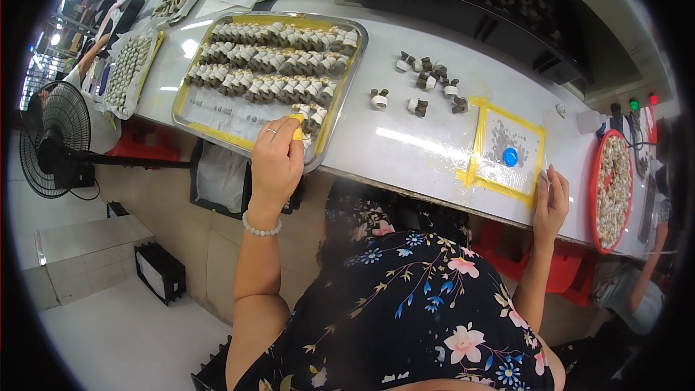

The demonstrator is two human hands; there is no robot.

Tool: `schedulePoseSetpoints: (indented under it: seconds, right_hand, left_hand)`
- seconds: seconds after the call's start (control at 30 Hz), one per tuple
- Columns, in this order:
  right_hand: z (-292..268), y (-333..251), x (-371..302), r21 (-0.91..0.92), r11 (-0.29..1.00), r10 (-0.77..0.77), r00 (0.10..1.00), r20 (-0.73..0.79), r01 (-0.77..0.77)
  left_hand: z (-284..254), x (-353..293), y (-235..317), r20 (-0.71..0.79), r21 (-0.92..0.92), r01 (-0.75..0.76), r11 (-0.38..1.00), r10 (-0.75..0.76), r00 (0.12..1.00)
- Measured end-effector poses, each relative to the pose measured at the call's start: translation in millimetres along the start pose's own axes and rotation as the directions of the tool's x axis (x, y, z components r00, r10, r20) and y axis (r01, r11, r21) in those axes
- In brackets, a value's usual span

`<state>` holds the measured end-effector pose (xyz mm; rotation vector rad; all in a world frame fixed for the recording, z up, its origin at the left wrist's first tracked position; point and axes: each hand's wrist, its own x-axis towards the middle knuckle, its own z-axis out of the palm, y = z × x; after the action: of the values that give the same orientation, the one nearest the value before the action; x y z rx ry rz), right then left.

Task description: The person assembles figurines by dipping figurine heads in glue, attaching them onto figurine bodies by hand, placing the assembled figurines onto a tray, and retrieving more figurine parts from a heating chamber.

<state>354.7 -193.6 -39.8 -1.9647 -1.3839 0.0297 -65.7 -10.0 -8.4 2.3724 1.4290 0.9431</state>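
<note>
My left hand [277,158] is over the near right part of a metal tray [360,58] edged inside with yellow tape. Its fingers are pinched beside the last small white-and-dark parts [313,117] of the nearest row; what they grip is hidden. Yellow covers one fingertip. Several rows of similar parts [289,89] fill the tray's far side. At the table's front edge, my right hand [552,201] has its fingers bent together around a small whitish thing too small to name. Beside it lies a yellow-taped square [499,193] with a blue round cap [510,157] and small grey dots.
Loose white-and-dark parts [427,81] lie between tray and square. A red basin [598,232] of small pale pieces stands right. Across the back runs a dark machine [463,7]. At left are a black fan [54,134] and another filled tray [130,65]. Other people's arms show at both sides.
</note>
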Motion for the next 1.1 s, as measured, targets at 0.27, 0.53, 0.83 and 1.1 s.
schedulePoseSetpoints:
  seconds: [0.27, 0.53, 0.83, 1.1]
  right_hand:
    - [1.0, 1.4, 0.0, 0.013, 1.0, -0.016, 1.0, -0.007, 0.016]
    - [1.5, 4.6, -1.1, 0.049, 0.999, -0.008, 1.0, -0.009, 0.008]
    - [1.4, 2.4, -0.8, 0.025, 1.0, 0.0, 1.0, 0.013, 0.0]
    - [1.1, 1.5, 1.7, 0.041, 0.999, 0.016, 1.0, 0.011, -0.016]
  left_hand:
    - [-6.8, -15.0, 2.8, -0.071, -0.069, 0.122, 0.99, -0.127, 0.989]
    - [-13.1, -17.4, 9.4, 0.044, -0.084, 0.216, 0.973, -0.213, 0.976]
    - [-15.1, -14.5, 13.2, 0.096, -0.124, 0.215, 0.969, -0.204, 0.974]
    - [-8.2, 5.9, -0.6, -0.018, -0.163, 0.204, 0.965, -0.21, 0.978]
